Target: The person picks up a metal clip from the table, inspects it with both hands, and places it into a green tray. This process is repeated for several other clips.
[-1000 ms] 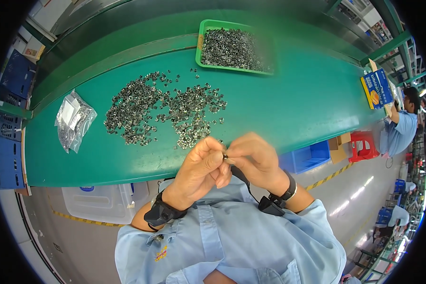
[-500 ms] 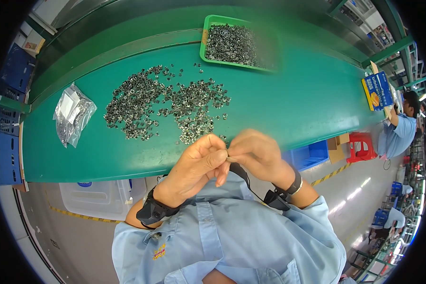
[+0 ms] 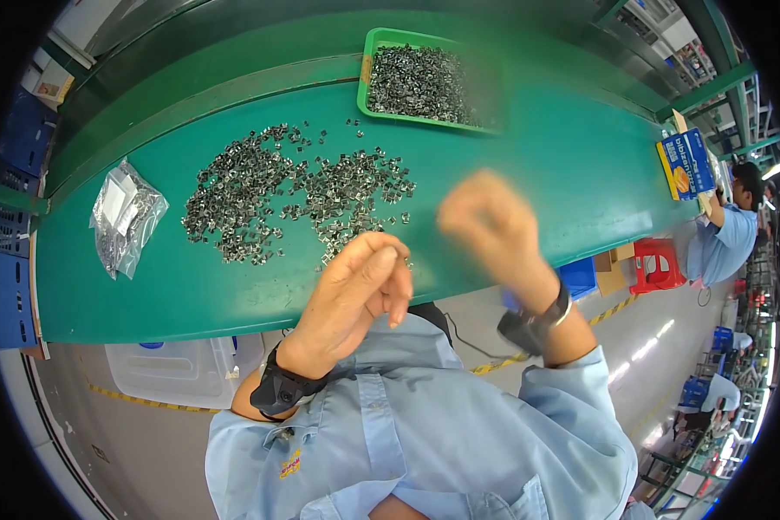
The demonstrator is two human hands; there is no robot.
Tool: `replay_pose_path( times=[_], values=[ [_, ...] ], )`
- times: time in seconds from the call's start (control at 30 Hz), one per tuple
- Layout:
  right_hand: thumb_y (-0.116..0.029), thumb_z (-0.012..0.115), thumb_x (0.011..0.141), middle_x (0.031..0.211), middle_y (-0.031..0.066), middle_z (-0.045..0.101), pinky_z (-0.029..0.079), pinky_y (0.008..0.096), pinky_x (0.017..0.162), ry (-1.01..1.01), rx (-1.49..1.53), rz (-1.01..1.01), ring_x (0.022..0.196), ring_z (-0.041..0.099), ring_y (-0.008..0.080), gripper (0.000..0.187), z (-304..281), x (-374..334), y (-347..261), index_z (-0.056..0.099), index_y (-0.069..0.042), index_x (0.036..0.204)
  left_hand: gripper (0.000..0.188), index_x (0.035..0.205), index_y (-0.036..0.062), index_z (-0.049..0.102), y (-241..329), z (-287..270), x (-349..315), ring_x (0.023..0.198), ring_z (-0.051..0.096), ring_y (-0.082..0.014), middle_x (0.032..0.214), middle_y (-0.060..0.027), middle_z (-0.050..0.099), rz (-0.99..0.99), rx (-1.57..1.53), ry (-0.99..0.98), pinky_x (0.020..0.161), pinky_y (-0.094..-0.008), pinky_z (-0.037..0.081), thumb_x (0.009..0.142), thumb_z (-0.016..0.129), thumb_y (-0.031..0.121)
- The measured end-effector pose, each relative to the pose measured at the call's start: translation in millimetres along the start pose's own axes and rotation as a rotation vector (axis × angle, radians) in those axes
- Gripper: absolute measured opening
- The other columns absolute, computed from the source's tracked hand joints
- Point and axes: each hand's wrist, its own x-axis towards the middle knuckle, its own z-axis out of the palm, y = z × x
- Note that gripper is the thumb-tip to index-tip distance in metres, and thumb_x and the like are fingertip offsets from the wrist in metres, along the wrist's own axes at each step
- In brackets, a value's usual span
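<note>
Two loose heaps of small dark metal parts lie on the green table [image 3: 147, 303]: a left heap [image 3: 238, 195] and a right heap [image 3: 351, 191]. My left hand [image 3: 360, 286] is at the near edge of the right heap, its fingers curled and thumb pressed to the index finger. Whatever is in that pinch is hidden or too small to name. Right of the heaps my right hand [image 3: 494, 221] hangs above the table, smeared by motion, so its fingers cannot be read. Farther back, a green tray [image 3: 364, 95] holds many more of the metal parts.
A clear plastic bag [image 3: 128, 217] with parts and a white paper lies at the left. At the far right stand a blue and yellow box [image 3: 689, 165] and a person in light blue [image 3: 724, 243]. A red stool [image 3: 657, 267] and blue bin [image 3: 579, 277] are beyond the near edge.
My hands were together at the fingertips; the right hand has since moved away, up and to the right. The left hand stays nearly in place, still pinched.
</note>
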Motion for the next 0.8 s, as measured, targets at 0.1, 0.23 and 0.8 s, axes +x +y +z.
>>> replay_pose_path(
  times=[0.1, 0.23, 0.8],
  values=[
    [-0.009, 0.067, 0.080, 0.080, 0.0064, 0.061, 0.049, 0.0281, 0.064, 0.175, -0.183, 0.109, 0.071, 0.060, 0.0166, 0.010, -20, 43, 26, 0.060, -0.003, 0.083, 0.015, 0.103, 0.0061, 0.048, 1, -9, 1, 0.057, 0.053, -0.0144, 0.073, -0.0067, 0.058, 0.040, -0.029, 0.017, 0.052, -0.0271, 0.043, 0.096, 0.049, 0.018],
    [-0.009, 0.067, 0.078, 0.080, 0.0062, 0.060, 0.049, 0.0292, 0.063, 0.154, -0.483, 0.090, 0.069, 0.060, 0.0203, 0.012, -35, 70, 65, 0.058, -0.003, 0.083, 0.015, 0.105, 0.0056, 0.049, 1, -15, -1, 0.056, 0.053, -0.0142, 0.074, -0.0067, 0.058, 0.034, -0.069, -0.007, 0.052, -0.0273, 0.043, 0.095, 0.049, 0.017],
    [-0.012, 0.073, 0.069, 0.073, 0.0061, 0.055, 0.046, 0.0339, 0.056, -0.096, -0.540, 0.048, 0.066, 0.057, 0.0244, 0.016, 34, 0, 10, 0.060, -0.008, 0.078, 0.014, 0.106, 0.0058, 0.048, 3, -20, 0, 0.054, 0.052, -0.0152, 0.073, -0.0072, 0.056, -0.023, -0.121, -0.008, 0.050, -0.0297, 0.042, 0.096, 0.046, 0.015]
  ],
)
